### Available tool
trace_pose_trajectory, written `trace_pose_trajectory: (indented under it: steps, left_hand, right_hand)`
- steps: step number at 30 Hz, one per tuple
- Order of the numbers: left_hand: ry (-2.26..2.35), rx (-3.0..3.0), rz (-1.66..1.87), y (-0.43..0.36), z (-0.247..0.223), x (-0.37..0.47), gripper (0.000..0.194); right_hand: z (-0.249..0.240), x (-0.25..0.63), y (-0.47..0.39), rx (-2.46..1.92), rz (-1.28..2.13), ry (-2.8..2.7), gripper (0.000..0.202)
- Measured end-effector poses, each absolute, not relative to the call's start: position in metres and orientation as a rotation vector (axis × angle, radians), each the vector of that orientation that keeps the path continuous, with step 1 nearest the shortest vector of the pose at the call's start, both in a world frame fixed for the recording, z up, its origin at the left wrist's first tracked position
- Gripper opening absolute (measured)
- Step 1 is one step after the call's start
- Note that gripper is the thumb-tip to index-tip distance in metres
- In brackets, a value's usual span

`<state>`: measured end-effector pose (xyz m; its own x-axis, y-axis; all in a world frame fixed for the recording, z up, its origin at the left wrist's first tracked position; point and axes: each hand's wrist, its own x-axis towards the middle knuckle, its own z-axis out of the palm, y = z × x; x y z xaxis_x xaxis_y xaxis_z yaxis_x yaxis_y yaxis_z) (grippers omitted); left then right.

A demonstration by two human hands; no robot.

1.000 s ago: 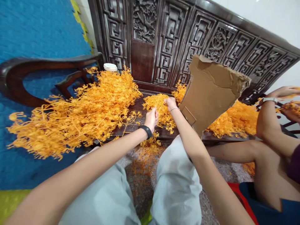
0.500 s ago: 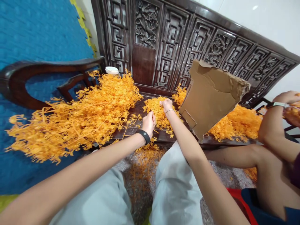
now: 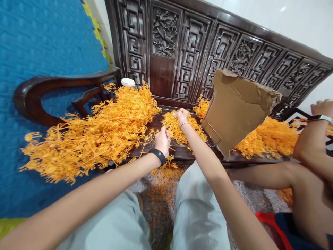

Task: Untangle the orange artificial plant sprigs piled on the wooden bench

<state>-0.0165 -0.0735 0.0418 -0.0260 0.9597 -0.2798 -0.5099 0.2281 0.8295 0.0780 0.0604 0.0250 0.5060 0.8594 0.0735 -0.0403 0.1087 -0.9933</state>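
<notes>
My left hand (image 3: 162,140), with a black band at the wrist, is closed in a pinch low over the dark wooden bench (image 3: 179,152). Thin orange stems show on either side of it, and it seems to grip an orange plastic sprig (image 3: 148,139). My right hand (image 3: 181,116), wearing a thin bracelet, is closed just above a small heap of orange pieces (image 3: 177,132). What sits inside its fingers is hidden. Left of both hands lies a large pile of branching orange sprigs (image 3: 104,135).
A torn cardboard sheet (image 3: 234,111) leans upright at right, with more orange pieces (image 3: 273,137) behind it. A white round lid (image 3: 128,82) stands beyond the large pile. At far right is another person's arm (image 3: 312,139). Orange bits litter the floor (image 3: 162,187).
My hands have drawn slightly left and apart relative to the heap. The view has shifted a little, and the other person's hand has risen at the right edge.
</notes>
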Motion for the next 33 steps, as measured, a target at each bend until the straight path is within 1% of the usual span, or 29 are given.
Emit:
trace_pose_trajectory:
  steps: [6,9,11,14,16,20,24,27,30,31,33]
  left_hand:
    - [1.002,0.582,1.323,-0.075,0.046,-0.012,0.041]
    - [1.006,0.649,1.289,-0.100,0.044,-0.010,0.042]
    - [0.976,0.776,1.175,-0.125,0.039,-0.008,0.043]
    - [0.898,0.868,0.975,-0.153,0.026,-0.004,0.042]
    - [0.893,0.838,0.916,-0.156,0.018,-0.003,0.042]
    - [0.900,0.726,0.870,-0.142,0.009,-0.003,0.041]
    - [0.849,0.747,0.839,-0.133,0.013,-0.005,0.040]
    - [0.799,0.755,0.884,-0.129,0.022,-0.010,0.040]
    - [0.733,0.735,0.937,-0.120,0.033,-0.019,0.040]
    - [0.719,0.717,0.954,-0.117,0.037,-0.022,0.041]
    - [0.709,0.669,0.989,-0.109,0.042,-0.028,0.042]
  right_hand:
    - [0.020,0.080,0.069,-1.302,0.650,-0.927,0.032]
    - [0.020,0.105,0.072,-1.349,0.495,-0.947,0.031]
    - [0.017,0.130,0.070,-1.405,0.448,-0.876,0.028]
    - [0.007,0.166,0.063,-1.427,0.494,-0.850,0.022]
    - [0.000,0.181,0.059,-1.436,0.534,-0.874,0.021]
    - [-0.009,0.189,0.056,-1.470,0.557,-0.936,0.023]
    - [-0.009,0.191,0.054,-1.504,0.568,-0.974,0.014]
    - [-0.007,0.193,0.051,-1.509,0.572,-0.987,0.012]
    - [-0.004,0.193,0.045,-1.507,0.609,-0.991,0.013]
    - [-0.003,0.191,0.043,-1.491,0.666,-1.009,0.016]
    - [0.002,0.185,0.036,-1.425,0.891,-1.088,0.025]
